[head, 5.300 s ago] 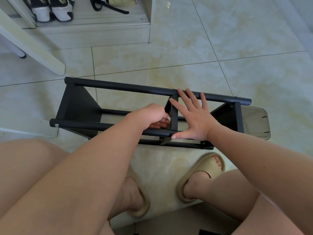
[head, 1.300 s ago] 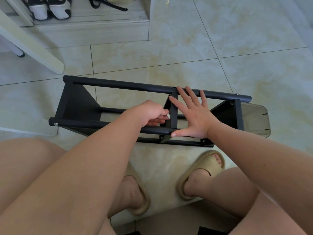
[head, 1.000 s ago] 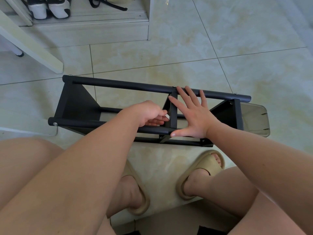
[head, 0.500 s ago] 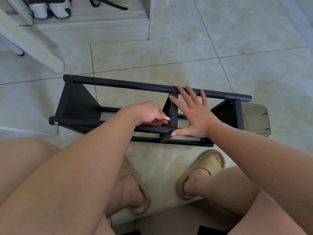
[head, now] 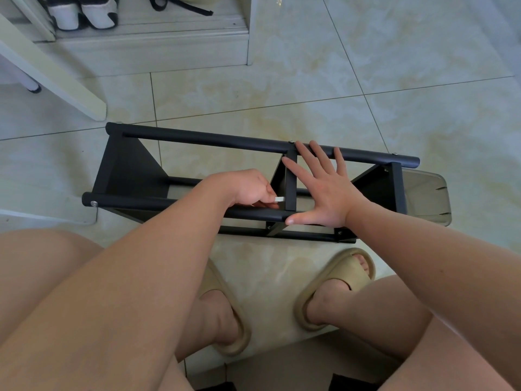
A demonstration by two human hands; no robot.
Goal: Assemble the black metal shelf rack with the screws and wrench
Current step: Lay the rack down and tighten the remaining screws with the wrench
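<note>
Head view, floor (head: pixel 310 66): pale marbled tiles; everything I am working on sits on them in front of my feet.
Black metal shelf rack (head: pixel 197 141): lies on its side across the floor just beyond my toes, long bars running left to right, solid panels at its left and right ends.
Middle upright (head: pixel 290 193): a flat black strut joining the far bar to the near bar (head: pixel 141 203), right of the rack's centre.
Left hand (head: pixel 248 187): clenched, fingers curled round the wrench (head: pixel 280 198); only its small pale end shows, touching the left face of the middle upright just above the near bar.
Right hand (head: pixel 328 190): released and flat, fingers spread; thumb on the near bar beside the upright, fingertips reaching the far bar.
Screw (head: pixel 94 204): a silvery head in the left end of the near bar.
Grey translucent piece (head: pixel 425 198): on the floor, beside the rack's right end; I cannot tell what it is.
Slippers (head: pixel 342 273): beige, on my feet, close to the near side of the rack.
Shoes (head: pixel 84 12): black and white, on a low ledge at the far left.
</note>
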